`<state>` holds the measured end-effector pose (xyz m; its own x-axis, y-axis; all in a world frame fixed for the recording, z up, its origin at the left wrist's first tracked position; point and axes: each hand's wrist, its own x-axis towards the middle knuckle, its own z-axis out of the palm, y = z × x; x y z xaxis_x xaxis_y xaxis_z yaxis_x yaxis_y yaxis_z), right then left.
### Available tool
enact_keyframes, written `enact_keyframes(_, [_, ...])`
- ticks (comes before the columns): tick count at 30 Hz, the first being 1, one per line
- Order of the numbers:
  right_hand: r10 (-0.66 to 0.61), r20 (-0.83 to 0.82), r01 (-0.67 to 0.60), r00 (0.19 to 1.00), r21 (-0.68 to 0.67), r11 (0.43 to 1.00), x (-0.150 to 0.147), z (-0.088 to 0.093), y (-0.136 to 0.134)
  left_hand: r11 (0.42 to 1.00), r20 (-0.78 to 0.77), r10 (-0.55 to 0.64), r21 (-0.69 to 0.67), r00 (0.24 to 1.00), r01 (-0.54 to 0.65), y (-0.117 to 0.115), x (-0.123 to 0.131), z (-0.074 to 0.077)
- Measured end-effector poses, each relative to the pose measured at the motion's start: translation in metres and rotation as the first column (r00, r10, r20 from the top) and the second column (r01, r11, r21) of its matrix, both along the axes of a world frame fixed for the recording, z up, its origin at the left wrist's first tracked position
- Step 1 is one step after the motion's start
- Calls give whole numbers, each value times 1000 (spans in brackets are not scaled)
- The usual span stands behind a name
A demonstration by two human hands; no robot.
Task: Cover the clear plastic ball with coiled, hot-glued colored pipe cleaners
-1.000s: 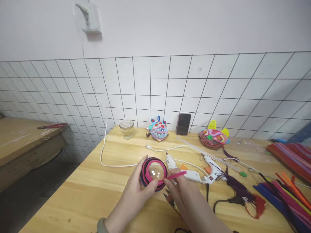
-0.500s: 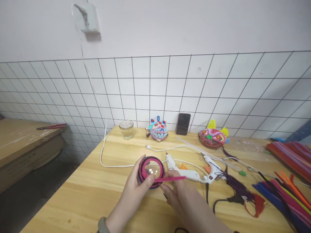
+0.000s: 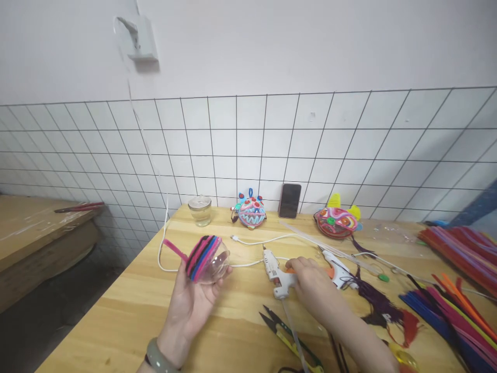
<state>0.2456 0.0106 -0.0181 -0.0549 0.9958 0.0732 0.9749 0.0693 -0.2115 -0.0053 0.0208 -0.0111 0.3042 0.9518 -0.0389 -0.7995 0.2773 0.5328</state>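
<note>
In my left hand (image 3: 191, 306) is a clear plastic ball (image 3: 219, 263), tilted, with pink, black, blue and purple pipe cleaners wound around one half. A loose pink pipe cleaner end (image 3: 174, 249) sticks out to the upper left. My right hand (image 3: 315, 286) is closed around the handle of a white glue gun (image 3: 272, 267); its nozzle points away from me. From the gun's back a clear glue stick (image 3: 292, 322) trails toward me. Thread snips (image 3: 283, 334) lie under it. A second white glue gun (image 3: 341, 267) rests just beyond my right hand.
Along the tiled wall stand a glass jar (image 3: 200, 211), two decorated fish-like ornaments (image 3: 251, 211) (image 3: 337, 223) and a phone (image 3: 289, 200). At right lie tassels (image 3: 378, 300) and many coloured pipe cleaners (image 3: 446, 316). White cables (image 3: 248, 242) cross the table.
My right hand has left the pink pipe cleaner and taken hold of the glue gun, turning it. My left hand has moved left and tipped the ball sideways. The snips are now uncovered.
</note>
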Motion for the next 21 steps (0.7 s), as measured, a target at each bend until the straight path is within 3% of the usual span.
enact_keyframes(5, [92,113,-90,989,-24,996,-4,-8,-4,999,51,-35,36,998,33,3,-4,-5])
enact_keyframes(12, [-24,234,14,972,43,999,-14,-23,1,995,20,-82,65,996,81,-2,-2,-6])
enact_keyframes(21, [-38,137,26,990,89,996,-4,-29,6,999,10,-11,46,1000,11,-3,0,-8])
